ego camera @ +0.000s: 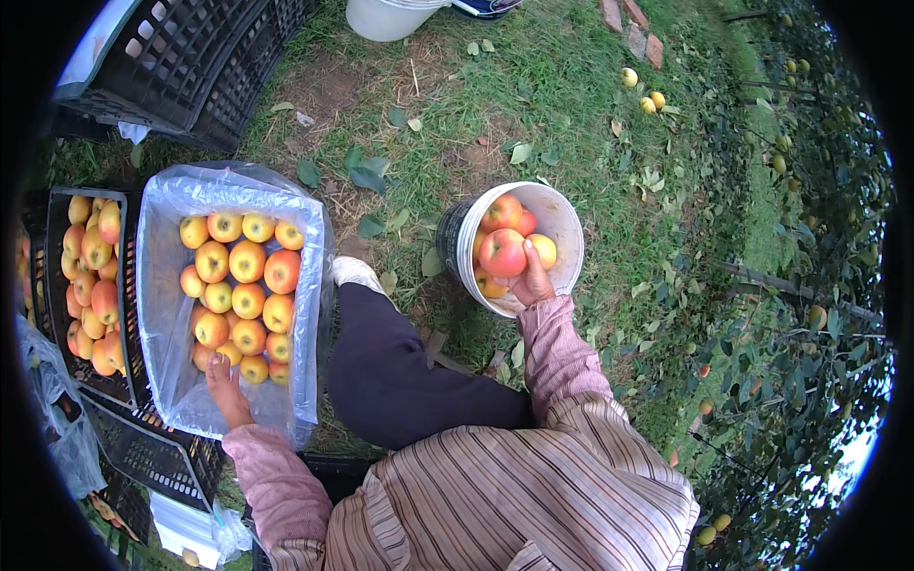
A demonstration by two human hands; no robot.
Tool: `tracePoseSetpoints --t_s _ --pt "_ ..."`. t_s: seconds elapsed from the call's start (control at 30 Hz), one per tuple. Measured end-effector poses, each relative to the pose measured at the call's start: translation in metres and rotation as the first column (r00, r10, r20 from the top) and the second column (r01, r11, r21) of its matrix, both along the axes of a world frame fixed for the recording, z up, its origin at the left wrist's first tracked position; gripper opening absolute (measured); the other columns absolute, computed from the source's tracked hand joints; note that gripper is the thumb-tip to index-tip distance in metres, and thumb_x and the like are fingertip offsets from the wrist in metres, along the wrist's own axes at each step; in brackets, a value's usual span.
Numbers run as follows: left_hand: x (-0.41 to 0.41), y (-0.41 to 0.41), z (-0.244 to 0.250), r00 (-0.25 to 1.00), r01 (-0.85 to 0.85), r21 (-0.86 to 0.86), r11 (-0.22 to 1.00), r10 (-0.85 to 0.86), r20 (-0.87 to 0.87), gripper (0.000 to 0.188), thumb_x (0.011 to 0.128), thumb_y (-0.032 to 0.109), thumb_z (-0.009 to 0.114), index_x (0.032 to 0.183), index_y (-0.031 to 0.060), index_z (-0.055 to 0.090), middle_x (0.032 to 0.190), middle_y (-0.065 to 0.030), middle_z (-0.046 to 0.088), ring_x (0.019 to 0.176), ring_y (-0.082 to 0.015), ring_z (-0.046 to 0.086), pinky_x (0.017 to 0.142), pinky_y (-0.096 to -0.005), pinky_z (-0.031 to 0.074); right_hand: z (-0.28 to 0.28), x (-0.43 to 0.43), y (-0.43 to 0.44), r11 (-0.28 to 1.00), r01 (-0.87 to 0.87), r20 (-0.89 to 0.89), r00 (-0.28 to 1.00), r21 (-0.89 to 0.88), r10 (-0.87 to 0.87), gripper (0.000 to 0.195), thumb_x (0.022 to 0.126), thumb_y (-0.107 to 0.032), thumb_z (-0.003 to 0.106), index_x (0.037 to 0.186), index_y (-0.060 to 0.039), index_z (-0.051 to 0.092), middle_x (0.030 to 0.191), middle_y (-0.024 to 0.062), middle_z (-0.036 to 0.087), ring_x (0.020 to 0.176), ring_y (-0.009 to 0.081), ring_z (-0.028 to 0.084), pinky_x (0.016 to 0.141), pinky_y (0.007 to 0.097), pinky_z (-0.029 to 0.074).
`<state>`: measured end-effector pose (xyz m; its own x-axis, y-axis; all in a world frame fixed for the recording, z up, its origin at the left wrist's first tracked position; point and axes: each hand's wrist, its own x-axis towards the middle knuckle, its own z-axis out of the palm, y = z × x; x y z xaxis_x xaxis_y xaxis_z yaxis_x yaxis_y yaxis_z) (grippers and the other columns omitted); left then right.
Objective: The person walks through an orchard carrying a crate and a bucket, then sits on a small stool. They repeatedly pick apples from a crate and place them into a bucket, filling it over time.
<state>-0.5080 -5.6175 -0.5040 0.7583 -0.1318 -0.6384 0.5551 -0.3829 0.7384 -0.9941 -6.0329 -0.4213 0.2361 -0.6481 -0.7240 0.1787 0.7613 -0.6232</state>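
A red apple (503,253) is held in my right hand (534,280) at the mouth of a plastic bucket (568,214), over several more red and yellow apples inside. My left hand (227,389) reaches into a crate lined with clear plastic film (168,285), its fingertips at an apple (203,355) near the front left of the load. Whether those fingers grip that apple cannot be told. Rows of red-yellow apples (248,300) lie in the lined crate, and a bare stretch of film shows beside my left wrist.
Black crates (214,78) are stacked at the upper left. Another black crate (131,250) of apples stands left of the lined one. A white bucket (385,18), bricks (637,39) and fallen apples (629,77) lie farther off. Apple trees (792,400) line the right.
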Motion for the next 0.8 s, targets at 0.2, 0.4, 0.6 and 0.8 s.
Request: tracePoseSetpoints --t_s 0.2,0.4,0.6,0.8 --pt "-0.003 -0.01 0.006 0.999 -0.036 -0.008 0.999 0.035 -0.034 0.051 0.096 0.037 0.057 0.137 0.0095 0.046 0.144 -0.0095 0.047 0.131 -0.0248 0.046 0.105 -0.0453 0.034 0.021 -0.008 -0.005 0.996 0.069 0.276 0.958 0.057 -0.082 0.073 0.091 -0.071 0.04 0.136 -0.0142 0.046 0.127 0.0121 0.058 0.106 0.0318 0.063 0.07 0.0435 0.058" --pt "-0.005 -0.027 0.024 0.999 -0.037 -0.022 0.999 0.037 0.011 0.048 0.098 0.033 0.054 0.138 0.0077 0.046 0.14 -0.0102 0.051 0.127 -0.0238 0.049 0.102 -0.0415 0.037 0.024 0.004 -0.007 0.998 0.062 0.316 0.946 0.017 -0.064 0.083 0.088 -0.075 0.036 0.14 -0.01 0.042 0.127 0.0179 0.058 0.106 0.0374 0.062 0.073 0.0447 0.058" --pt "-0.018 -0.108 0.1 0.904 0.304 -0.063 0.95 -0.267 0.334 0.036 0.099 0.018 0.053 0.13 -0.0003 0.052 0.125 -0.011 0.06 0.114 -0.0197 0.057 0.097 -0.0311 0.043 0.044 0.046 -0.01 0.994 -0.001 0.388 0.921 -0.105 0.042 0.077 0.09 -0.062 0.051 0.14 -0.0048 0.041 0.135 0.0156 0.052 0.123 0.0329 0.052 0.105 0.0468 0.041" --pt "-0.094 -0.208 0.199 0.427 0.88 -0.081 0.469 -0.701 0.571 0.057 0.084 0.019 0.07 0.135 0.0042 0.049 0.132 -0.0158 0.053 0.126 -0.0304 0.05 0.105 -0.041 0.039 0.083 0.211 0.007 0.766 -0.531 0.21 0.754 -0.363 0.622 0.083 0.085 -0.052 0.063 0.143 0.0009 0.034 0.134 0.017 0.049 0.125 0.0279 0.05 0.108 0.0391 0.038"
